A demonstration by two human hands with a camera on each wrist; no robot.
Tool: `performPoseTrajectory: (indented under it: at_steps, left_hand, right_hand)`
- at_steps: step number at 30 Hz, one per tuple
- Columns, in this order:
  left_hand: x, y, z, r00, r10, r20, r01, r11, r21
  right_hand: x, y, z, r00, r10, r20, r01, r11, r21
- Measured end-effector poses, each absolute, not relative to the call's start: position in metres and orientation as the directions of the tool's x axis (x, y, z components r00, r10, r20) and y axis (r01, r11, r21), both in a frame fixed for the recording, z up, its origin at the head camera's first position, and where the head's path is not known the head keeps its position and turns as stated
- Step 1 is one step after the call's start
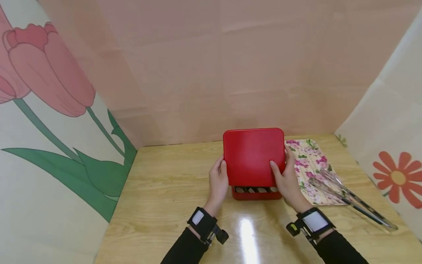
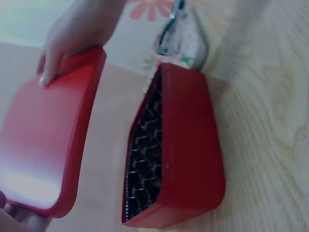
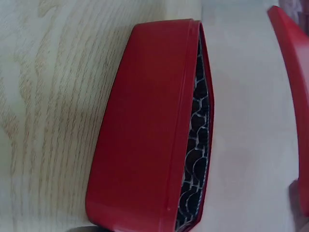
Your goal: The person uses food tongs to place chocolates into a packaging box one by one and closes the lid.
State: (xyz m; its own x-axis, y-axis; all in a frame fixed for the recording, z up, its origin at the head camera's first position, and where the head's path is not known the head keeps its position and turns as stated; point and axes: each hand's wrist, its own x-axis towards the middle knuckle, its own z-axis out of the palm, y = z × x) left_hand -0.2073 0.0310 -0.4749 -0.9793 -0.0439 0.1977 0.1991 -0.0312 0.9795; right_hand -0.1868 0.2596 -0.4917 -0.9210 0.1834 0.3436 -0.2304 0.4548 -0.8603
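Observation:
Both hands hold a red rectangular lid (image 1: 252,157) by its sides. My left hand (image 1: 218,181) grips its left edge, and my right hand (image 1: 288,179) grips its right edge with the thumb on top. Below the lid, a matching red box (image 1: 257,197) stands on the wooden table, mostly covered by the lid in the head view. Both wrist views show the lid raised apart from the box. Inside the box lies a black insert (image 2: 147,150) divided into small cells with pale edges; what the cells contain is too dark to make out.
Right of the box lies a floral-patterned mat (image 1: 303,161). Metal tongs (image 1: 356,201) rest with their tips on it and their handles out over the table (image 1: 158,205). A peach backdrop (image 1: 197,73) stands behind, with flower-printed panels at both sides.

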Motion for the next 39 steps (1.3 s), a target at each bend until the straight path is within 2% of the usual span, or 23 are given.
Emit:
performPoseTrajectory:
  at_steps: [6,11,19,26,39]
  left_hand:
    - [-0.218,0.046,-0.502,-0.994,0.014,0.110,0.110,0.223,0.969]
    - [-0.226,0.056,-0.525,-0.996,0.049,0.076,0.088,0.296,0.951]
    - [-0.231,0.057,-0.540,-0.998,0.051,0.029,0.048,0.399,0.916]
    - [-0.226,0.055,-0.547,-1.000,0.014,-0.025,-0.018,0.390,0.921]
    - [-0.225,0.055,-0.556,-1.000,0.021,-0.015,-0.004,0.423,0.906]
  right_hand:
    - [-0.200,0.274,-0.502,-0.968,0.192,0.158,-0.014,0.591,-0.807]
    - [-0.208,0.280,-0.519,-0.982,0.182,0.046,0.079,0.626,-0.776]
    - [-0.219,0.281,-0.538,-0.989,0.149,0.004,0.094,0.646,-0.758]
    - [-0.218,0.274,-0.546,-0.992,0.125,-0.009,0.090,0.662,-0.744]
    - [-0.220,0.273,-0.556,-0.992,0.128,-0.020,0.101,0.664,-0.741]
